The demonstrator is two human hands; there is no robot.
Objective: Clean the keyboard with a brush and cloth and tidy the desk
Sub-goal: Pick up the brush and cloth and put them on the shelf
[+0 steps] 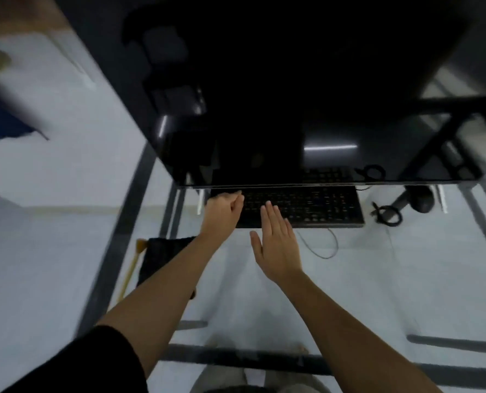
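A black keyboard (307,205) lies on a glass desk (363,279), just below the monitor's lower edge. My left hand (222,212) is curled at the keyboard's left end; whether it grips that edge cannot be told. My right hand (277,245) is flat with the fingers straight, its fingertips over the keyboard's front left part. A brush with a pale wooden handle (129,272) and a dark cloth (162,256) lie on the desk to the left, partly hidden under my left forearm.
A large dark monitor (292,109) fills the top of the view and overhangs the keyboard. A black mouse (422,201) and a coiled black cable (388,215) lie to the right. A thin grey cable (325,245) loops in front of the keyboard. Dark frame bars show through the glass.
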